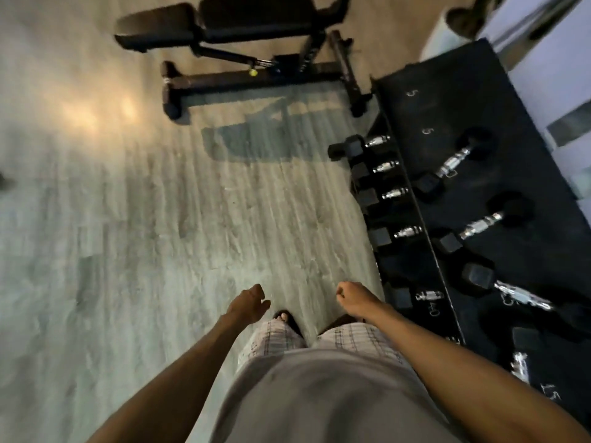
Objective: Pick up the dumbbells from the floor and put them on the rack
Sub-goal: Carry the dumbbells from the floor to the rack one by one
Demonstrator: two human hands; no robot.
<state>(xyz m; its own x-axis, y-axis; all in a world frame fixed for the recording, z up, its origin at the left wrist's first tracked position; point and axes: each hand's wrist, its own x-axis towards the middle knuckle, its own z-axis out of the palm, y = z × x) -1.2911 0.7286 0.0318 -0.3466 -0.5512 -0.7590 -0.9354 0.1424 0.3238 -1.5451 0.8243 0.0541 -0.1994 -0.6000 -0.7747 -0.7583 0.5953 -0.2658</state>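
Black rack: to the right; right hand nearer than left hand.
Hands: both loosely curled, empty.

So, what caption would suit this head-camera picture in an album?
Standing beside the rack, left grip and right grip hanging empty, dumbbells shelved in rows, a weight bench ahead.

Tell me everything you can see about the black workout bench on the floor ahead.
The bench is black and a little blurred: two padded cushions end to end above a dark metal frame, a long base beam between two crossbar feet, a small yellow knob by the adjuster. It stands upright on the pale wood-look floor, just beyond the far end of the dumbbell rack; whether they touch is unclear.
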